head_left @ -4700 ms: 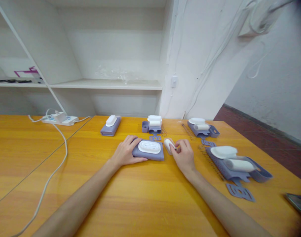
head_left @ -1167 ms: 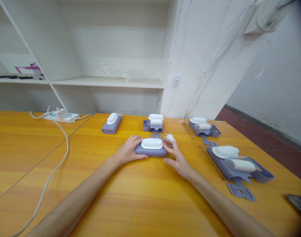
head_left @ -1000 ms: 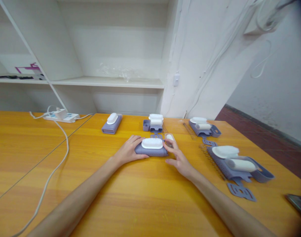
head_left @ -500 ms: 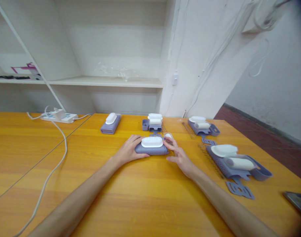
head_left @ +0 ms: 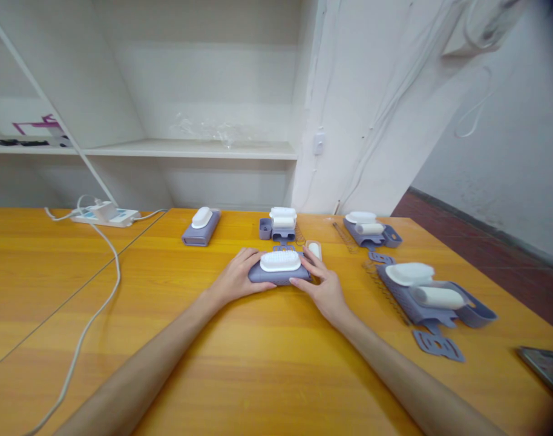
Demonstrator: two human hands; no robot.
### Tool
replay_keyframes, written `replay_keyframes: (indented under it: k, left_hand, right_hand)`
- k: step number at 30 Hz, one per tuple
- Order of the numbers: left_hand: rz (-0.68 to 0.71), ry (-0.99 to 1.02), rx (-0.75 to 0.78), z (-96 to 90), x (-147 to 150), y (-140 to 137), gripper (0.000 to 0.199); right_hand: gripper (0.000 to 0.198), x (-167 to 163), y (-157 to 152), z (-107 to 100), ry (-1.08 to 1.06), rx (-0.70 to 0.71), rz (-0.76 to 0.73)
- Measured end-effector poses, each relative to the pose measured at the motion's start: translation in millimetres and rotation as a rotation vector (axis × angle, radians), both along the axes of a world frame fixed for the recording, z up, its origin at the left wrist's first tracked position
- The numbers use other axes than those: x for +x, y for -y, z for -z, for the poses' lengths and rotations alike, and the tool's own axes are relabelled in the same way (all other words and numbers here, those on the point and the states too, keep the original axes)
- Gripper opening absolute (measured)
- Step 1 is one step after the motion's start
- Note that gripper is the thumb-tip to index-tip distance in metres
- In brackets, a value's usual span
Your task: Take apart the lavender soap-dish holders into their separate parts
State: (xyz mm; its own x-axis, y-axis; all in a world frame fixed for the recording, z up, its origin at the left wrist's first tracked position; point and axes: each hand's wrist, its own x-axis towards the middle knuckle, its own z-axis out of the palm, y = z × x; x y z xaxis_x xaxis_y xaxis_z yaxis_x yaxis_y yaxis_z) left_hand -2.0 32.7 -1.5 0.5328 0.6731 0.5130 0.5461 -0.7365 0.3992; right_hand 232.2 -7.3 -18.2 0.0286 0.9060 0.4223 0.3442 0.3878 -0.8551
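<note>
A flat purple-grey plastic case (head_left: 276, 278) lies on the table in front of me, with a white oval brush (head_left: 280, 261) on top, bristles facing up. My left hand (head_left: 237, 275) is closed round the case's left end, thumb along the front edge. At the other end, my right hand (head_left: 322, 286) grips the case between thumb and fingers, its fingertips close to the brush. Just behind the right fingers lies a white roller (head_left: 313, 249), partly covered by them.
Similar purple-grey sets with white brushes stand at the back left (head_left: 201, 227), back middle (head_left: 283, 225), back right (head_left: 371, 230) and right (head_left: 417, 293). A power strip (head_left: 106, 213) trails a white cable on the left. A dark flat device (head_left: 544, 366) lies near the right edge.
My right hand has moved in to the left and its thumb now presses the case's front edge. The left hand keeps its hold.
</note>
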Motion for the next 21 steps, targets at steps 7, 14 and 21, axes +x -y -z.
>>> replay_keyframes:
  k: [7,14,21]
  left_hand:
    - [-0.006,0.068,0.023,-4.8,-6.0,3.8,0.055]
    - [0.01,0.094,0.052,-2.1,-6.5,6.4,0.056]
    - [0.044,0.128,0.082,-4.1,-10.2,7.9,0.053]
  right_hand:
    - [0.053,-8.7,12.7,-10.0,0.168,0.159,-0.009]
    - [0.054,-10.5,13.9,-6.8,0.206,0.175,0.022]
    - [0.068,-12.5,16.4,-6.3,0.315,0.205,0.052]
